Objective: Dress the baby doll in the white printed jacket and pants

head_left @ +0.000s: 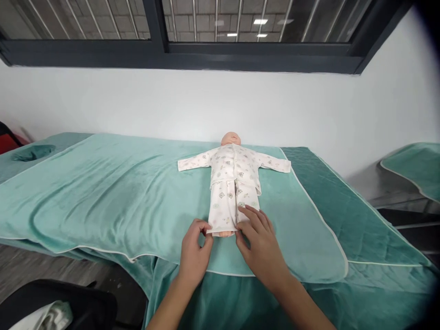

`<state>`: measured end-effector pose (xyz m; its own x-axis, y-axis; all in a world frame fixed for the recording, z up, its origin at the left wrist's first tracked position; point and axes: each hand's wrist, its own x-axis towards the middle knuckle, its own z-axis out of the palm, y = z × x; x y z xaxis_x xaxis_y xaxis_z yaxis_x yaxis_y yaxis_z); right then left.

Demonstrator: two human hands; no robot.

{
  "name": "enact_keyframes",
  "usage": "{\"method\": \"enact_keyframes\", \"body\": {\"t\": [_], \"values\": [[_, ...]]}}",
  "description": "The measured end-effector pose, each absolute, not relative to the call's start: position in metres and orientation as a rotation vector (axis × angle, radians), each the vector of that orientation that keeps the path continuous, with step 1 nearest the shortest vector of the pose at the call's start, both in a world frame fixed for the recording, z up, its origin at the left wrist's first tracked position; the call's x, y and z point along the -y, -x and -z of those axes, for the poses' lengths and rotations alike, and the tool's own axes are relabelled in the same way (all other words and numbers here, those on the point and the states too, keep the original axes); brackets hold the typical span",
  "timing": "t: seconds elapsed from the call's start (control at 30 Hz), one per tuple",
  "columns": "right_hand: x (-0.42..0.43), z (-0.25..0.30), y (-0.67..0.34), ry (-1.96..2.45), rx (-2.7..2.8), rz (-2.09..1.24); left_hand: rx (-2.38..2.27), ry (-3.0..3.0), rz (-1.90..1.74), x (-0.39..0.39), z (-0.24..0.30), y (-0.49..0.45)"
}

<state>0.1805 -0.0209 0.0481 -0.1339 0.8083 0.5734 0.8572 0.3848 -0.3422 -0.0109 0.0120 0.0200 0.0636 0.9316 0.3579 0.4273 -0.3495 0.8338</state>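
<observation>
A baby doll (231, 138) lies on its back, head toward the wall, in a white printed long-sleeved top (228, 162) with both sleeves spread out. Matching white trousers (222, 204) cover its legs. My left hand (195, 247) pinches the outer edge of the left-side trouser cuff between thumb and finger. At the inner edge of that same cuff, my right hand (257, 238) grips the cloth, its other fingers lying over the other trouser leg. A bit of the doll's foot (226, 234) shows under the cuff; the other leg's end is hidden by my right hand.
A light green blanket (113, 183) with folds on its left part covers a bed with a darker green cover (330, 197). Behind are a white wall and a dark-framed window (206, 57). A black chair (85, 302) with cloth on it stands at lower left.
</observation>
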Motion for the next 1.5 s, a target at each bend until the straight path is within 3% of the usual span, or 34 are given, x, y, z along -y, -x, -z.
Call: {"method": "enact_keyframes", "body": {"t": [0.3,0.47,0.6,1.0,1.3,1.5], "values": [[0.031,-0.021,-0.219,1.481,1.742,-0.224,-1.275,-2.207,-1.314,-0.007,-0.036,-0.011],[0.020,-0.010,-0.222,1.636,1.737,-0.050,-1.172,-2.615,-0.888,-0.018,-0.057,-0.043],[0.012,-0.023,-0.222,1.623,1.754,-0.108,-1.272,-2.780,-0.676,-0.032,-0.060,-0.059],[0.027,-0.047,-0.232,1.431,1.902,0.027,-1.204,-2.515,-1.087,-0.018,-0.050,-0.051],[0.040,-0.024,-0.238,1.554,1.883,-0.119,-1.228,-2.656,-1.088,-0.009,-0.034,-0.038],[0.038,-0.033,-0.230,1.471,1.875,-0.010,-1.420,-2.612,-1.010,-0.005,-0.035,-0.016]]}}
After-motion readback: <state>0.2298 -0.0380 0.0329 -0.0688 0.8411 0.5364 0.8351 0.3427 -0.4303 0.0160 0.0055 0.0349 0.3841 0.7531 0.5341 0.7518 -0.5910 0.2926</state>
